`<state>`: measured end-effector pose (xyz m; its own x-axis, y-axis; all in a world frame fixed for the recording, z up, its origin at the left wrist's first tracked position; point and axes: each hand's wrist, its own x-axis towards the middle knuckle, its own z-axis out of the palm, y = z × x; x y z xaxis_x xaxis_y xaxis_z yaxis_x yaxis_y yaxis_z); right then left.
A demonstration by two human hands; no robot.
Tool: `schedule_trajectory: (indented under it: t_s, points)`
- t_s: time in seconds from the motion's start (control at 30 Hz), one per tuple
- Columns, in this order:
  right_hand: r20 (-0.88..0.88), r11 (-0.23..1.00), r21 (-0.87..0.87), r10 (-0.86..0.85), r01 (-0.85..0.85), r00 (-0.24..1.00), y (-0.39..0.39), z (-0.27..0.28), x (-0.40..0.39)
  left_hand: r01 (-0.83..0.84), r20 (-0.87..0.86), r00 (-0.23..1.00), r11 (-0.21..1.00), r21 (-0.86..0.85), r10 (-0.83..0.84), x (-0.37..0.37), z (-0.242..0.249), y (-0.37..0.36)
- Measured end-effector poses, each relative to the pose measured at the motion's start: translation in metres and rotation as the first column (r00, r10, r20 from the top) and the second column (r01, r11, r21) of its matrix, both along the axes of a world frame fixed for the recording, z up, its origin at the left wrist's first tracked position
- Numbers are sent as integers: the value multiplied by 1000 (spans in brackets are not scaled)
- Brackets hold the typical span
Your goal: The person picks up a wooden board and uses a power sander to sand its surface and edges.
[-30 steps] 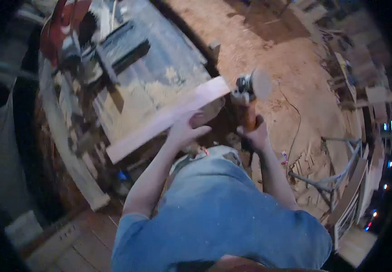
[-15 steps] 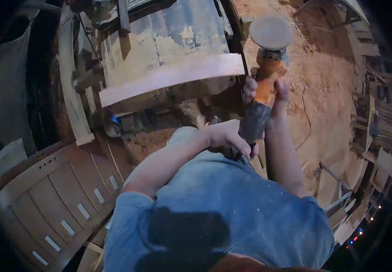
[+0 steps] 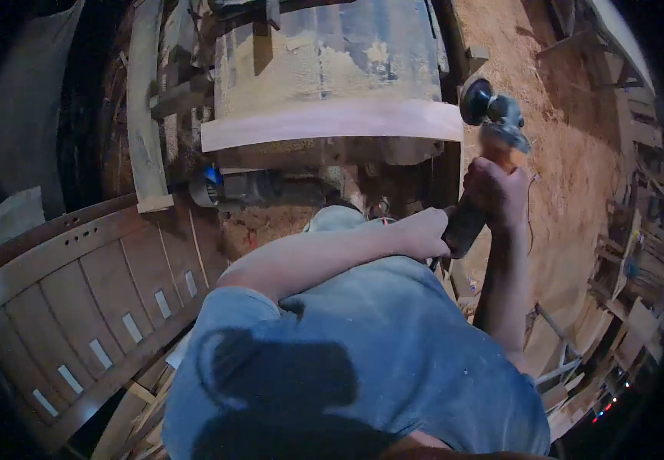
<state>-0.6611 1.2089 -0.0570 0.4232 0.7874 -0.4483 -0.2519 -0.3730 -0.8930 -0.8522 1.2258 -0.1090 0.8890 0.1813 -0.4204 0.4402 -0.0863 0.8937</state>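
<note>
An orange and black angle grinder (image 3: 466, 228) is held up at the right of the body, its round disc (image 3: 476, 101) turned edge-on and facing left. Wrapped round the orange front of its body is my right hand (image 3: 497, 190). My left hand (image 3: 426, 232) is closed on the black rear end, by the cord. A curved pale wooden board (image 3: 332, 125) lies along the near edge of the dusty work table (image 3: 309, 57), left of the disc. The disc and board are apart.
Left of my body a brown slatted wooden panel (image 3: 71, 314) leans with white slots in it. A grey wooden beam (image 3: 144, 115) stands at the table's left. Sawdust-covered ground (image 3: 562, 153) lies on the right, with timber pieces (image 3: 642, 322) beyond it.
The grinder has moved right and rolled, so its disc now faces left instead of showing its flat face. Both hands moved right with it. The view has shifted, and the board appears more level.
</note>
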Motion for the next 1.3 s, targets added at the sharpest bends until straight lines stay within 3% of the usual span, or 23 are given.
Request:
schedule_trajectory:
  t_s: [0.07,0.17,0.23,0.27,0.3,0.33,0.37,0.43,0.5,0.53,0.6,0.63,0.77,0.97,1.1,1.2,1.3]
  points:
    - [96,989,-144,44,-29,994,5,-20,-10,65,2,998,998,20,-65,-11,-18,5]
    - [202,978,-195,115,-75,973,14,-31,-29,163,-31,987,947,277,-161,-44,-17,38]
    - [387,932,-281,329,-230,861,16,-39,-38,-92,133,989,973,209,65,-88,-21,78]
    - [463,910,-288,406,-299,788,12,-53,-41,-264,80,964,932,250,252,-118,-8,103]
    - [532,881,-300,474,-367,702,11,-59,-44,-463,84,886,862,206,456,-152,-28,126]
    - [370,844,-378,515,-381,773,17,-51,-60,-637,-32,713,667,386,700,-184,-8,148]
    - [417,853,-363,509,-375,753,24,-46,-77,-703,160,605,429,567,780,-232,-59,169]
    - [506,865,-331,500,-377,703,36,-41,-105,-685,238,391,108,721,889,-320,-77,210]
    - [545,817,-442,573,-371,612,50,-51,-114,-542,257,419,13,840,871,-404,-120,236]
    - [537,793,-461,607,-399,586,57,-60,-115,-547,102,353,116,829,930,-426,-131,239]
    - [486,743,-479,668,-468,564,70,-72,-123,-875,5,259,232,426,966,-438,-136,240]
    - [444,718,-476,695,-508,566,76,-77,-128,-957,-55,226,232,171,973,-443,-136,240]
    - [431,623,-544,782,-563,450,111,-58,-200,-992,-108,95,86,-89,990,-446,-146,235]
    - [379,491,-527,866,-694,325,171,-69,-297,-963,1,183,179,-203,983,-466,-166,237]
    - [387,387,-548,903,-742,185,203,-64,-345,-875,-145,18,-54,-481,989,-474,-171,235]
    - [385,353,-562,912,-748,140,220,-61,-378,-782,-246,73,-98,-616,967,-475,-167,234]
    - [401,333,-537,909,-775,112,231,-77,-406,-760,-194,68,-75,-646,979,-477,-152,231]
